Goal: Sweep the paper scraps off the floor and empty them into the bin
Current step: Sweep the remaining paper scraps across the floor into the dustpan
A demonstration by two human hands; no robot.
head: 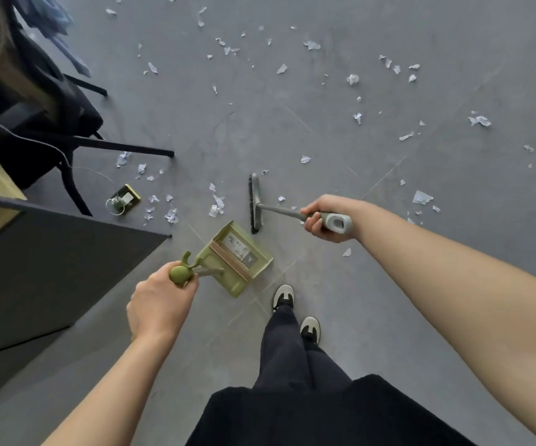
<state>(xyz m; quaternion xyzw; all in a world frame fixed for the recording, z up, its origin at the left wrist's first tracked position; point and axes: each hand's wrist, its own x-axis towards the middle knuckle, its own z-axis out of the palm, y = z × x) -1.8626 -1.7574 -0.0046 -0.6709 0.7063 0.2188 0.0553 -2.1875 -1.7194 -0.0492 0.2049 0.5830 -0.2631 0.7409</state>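
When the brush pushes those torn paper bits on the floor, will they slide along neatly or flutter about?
The paper scraps look thin, crumpled and small, so they are probably very light and may flutter or skip past the brush. They lie spread wide over the smooth grey floor, so they will likely slide easily yet need several strokes to gather.
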